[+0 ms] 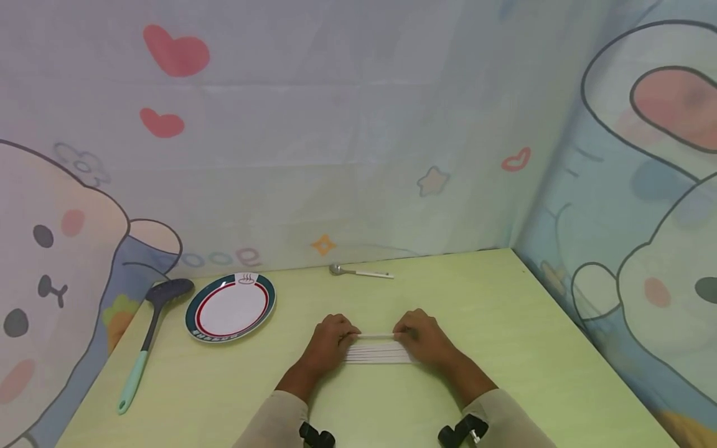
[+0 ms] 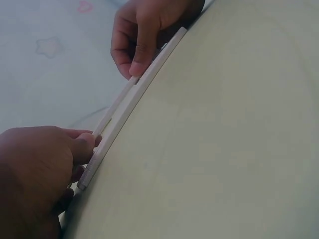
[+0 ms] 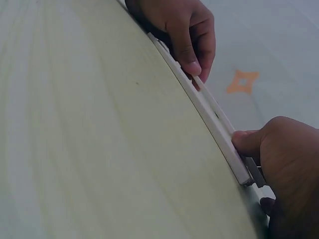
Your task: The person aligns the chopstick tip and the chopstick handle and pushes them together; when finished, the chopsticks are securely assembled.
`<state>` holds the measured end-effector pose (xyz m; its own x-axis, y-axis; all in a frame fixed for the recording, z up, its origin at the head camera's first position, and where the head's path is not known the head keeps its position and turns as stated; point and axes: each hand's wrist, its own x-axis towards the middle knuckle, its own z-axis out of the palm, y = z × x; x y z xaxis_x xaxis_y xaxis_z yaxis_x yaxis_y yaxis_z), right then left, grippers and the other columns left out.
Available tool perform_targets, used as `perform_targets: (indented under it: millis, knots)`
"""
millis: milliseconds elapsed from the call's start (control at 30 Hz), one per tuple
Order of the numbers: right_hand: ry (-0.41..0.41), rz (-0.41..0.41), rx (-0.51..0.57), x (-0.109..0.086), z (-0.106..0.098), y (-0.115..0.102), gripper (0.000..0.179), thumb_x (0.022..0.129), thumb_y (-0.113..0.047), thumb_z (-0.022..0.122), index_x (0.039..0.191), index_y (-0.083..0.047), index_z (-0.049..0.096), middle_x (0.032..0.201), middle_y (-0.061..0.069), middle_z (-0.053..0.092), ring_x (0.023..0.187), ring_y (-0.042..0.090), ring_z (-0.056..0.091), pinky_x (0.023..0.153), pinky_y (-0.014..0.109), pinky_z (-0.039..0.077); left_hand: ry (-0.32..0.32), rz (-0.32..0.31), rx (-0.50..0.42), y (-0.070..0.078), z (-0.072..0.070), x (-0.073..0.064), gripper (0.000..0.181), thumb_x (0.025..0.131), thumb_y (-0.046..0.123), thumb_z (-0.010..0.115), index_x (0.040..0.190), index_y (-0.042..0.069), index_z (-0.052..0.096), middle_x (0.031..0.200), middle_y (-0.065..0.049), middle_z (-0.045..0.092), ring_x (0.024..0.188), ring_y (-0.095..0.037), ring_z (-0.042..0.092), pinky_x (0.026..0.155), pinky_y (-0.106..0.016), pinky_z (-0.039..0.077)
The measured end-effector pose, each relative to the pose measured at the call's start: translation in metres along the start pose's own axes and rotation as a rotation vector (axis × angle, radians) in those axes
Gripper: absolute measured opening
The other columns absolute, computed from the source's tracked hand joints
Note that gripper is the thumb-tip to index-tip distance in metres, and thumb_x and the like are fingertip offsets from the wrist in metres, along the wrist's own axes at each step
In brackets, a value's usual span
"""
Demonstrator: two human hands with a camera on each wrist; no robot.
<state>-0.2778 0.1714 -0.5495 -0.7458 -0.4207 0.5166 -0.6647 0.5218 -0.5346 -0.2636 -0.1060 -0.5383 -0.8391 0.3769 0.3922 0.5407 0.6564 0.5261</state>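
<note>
My left hand [image 1: 329,343] and right hand [image 1: 424,338] face each other over the table. Between them they pinch a slim white stick [image 1: 376,336], one hand near each end, thumb against fingers. Just in front of it lie several flat white strips [image 1: 378,354], side by side and parallel to the stick. In the left wrist view the pinched stick [image 2: 110,110] runs close above the edge of the nearest strip [image 2: 132,104]. From the right wrist, my right thumb presses on the stick [image 3: 215,103]; the ends of the stick are hidden by the fingers.
A white plate [image 1: 232,309] with a green and red rim sits at the back left. Left of it lies a black ladle-like utensil [image 1: 152,323] with a mint handle. A small metal spoon [image 1: 361,272] with a white handle lies near the back edge, by the printed cloth wall [image 1: 358,137].
</note>
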Motion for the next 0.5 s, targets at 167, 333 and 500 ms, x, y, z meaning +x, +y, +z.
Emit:
perform_targets:
  millis: [167, 333, 500]
  knots:
    - [0.006, -0.030, 0.008, 0.000, 0.000, 0.001, 0.010, 0.094, -0.005, 0.080, 0.095, -0.015, 0.081, 0.093, -0.001, 0.079, 0.088, 0.016, 0.061, 0.082, 0.035, 0.048, -0.014, -0.005, -0.018, -0.005, -0.001, -0.002, 0.011, 0.103, 0.006, 0.073, 0.105, 0.008, 0.084, 0.104, -0.006, 0.072, 0.102, -0.025, 0.065, 0.092, -0.046, 0.055]
    - [0.007, -0.047, 0.011, 0.000, -0.001, 0.003, 0.011, 0.094, -0.004, 0.081, 0.093, -0.015, 0.081, 0.091, -0.003, 0.078, 0.087, 0.015, 0.061, 0.082, 0.034, 0.048, -0.014, -0.001, -0.052, -0.009, -0.002, -0.002, 0.011, 0.103, 0.007, 0.074, 0.102, 0.010, 0.085, 0.103, -0.003, 0.071, 0.101, -0.023, 0.063, 0.091, -0.043, 0.054]
    - [-0.020, 0.019, 0.032, 0.000, -0.001, 0.005, 0.013, 0.096, -0.005, 0.080, 0.094, -0.018, 0.082, 0.093, -0.007, 0.078, 0.090, 0.011, 0.060, 0.085, 0.034, 0.049, -0.024, 0.009, -0.074, -0.012, -0.004, -0.003, 0.012, 0.102, 0.008, 0.073, 0.102, 0.010, 0.085, 0.105, -0.002, 0.069, 0.103, -0.023, 0.061, 0.095, -0.045, 0.053]
